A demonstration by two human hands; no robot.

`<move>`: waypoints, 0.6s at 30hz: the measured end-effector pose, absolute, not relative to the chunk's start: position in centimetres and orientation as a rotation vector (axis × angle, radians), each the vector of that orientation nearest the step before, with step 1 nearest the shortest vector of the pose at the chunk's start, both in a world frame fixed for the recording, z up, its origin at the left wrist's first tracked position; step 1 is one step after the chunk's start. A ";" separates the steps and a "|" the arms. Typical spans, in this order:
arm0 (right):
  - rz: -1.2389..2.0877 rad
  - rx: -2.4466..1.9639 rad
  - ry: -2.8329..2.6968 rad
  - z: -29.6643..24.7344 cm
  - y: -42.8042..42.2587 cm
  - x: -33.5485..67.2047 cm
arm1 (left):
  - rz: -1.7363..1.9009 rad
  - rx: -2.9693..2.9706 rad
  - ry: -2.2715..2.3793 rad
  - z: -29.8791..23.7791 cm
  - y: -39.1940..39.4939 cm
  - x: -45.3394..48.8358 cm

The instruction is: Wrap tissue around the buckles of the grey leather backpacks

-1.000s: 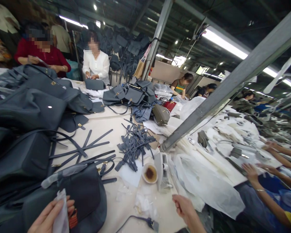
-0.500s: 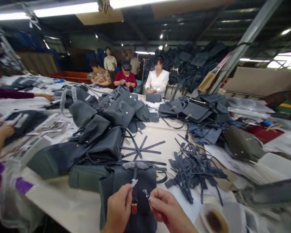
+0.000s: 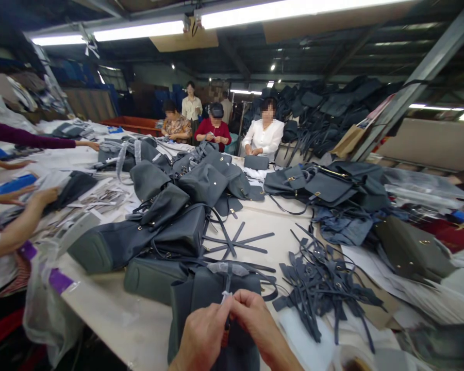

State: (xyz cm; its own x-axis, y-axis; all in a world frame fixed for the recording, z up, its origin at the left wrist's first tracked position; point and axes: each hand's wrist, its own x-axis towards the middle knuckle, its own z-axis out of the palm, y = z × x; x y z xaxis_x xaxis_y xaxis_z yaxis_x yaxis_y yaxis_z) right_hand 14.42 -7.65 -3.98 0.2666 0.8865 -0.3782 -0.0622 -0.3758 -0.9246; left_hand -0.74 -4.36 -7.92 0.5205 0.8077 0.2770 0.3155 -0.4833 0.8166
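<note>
A dark blue-grey bag (image 3: 183, 314) stands upright right in front of me at the table's near edge. Clear plastic film (image 3: 237, 270) wraps its top handle, and a small twist of white wrapping (image 3: 226, 296) sits below that. My left hand (image 3: 204, 335) pinches this white wrapping between thumb and fingers. Pressed up against it, my right hand (image 3: 257, 322) is closed with its fingertips together; whatever is between them is hidden. Both hands are over the bag's front, covering most of its strap and buckle.
More dark bags (image 3: 178, 226) are heaped ahead and to the left. Loose straps (image 3: 239, 241) lie crossed beyond my bag, and a pile of strap pieces (image 3: 320, 283) lies right. Co-workers' hands (image 3: 46, 198) work at the left; a person in white (image 3: 263, 136) sits opposite.
My right hand has moved left to meet my left hand at the white wrapping. Earlier they were apart, with a small clear-and-white scrap in my right fingers. The view has shifted slightly left.
</note>
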 end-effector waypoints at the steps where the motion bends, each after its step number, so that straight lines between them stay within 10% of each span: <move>1: 1.266 -1.589 -0.784 -3.8 -7.6 14.4 | 0.843 2.023 0.895 -7.7 -4.3 -0.8; 18: 1.323 -1.375 -0.500 -7.2 -8.0 13.3 | 0.726 0.870 0.988 -6.8 -5.6 1.4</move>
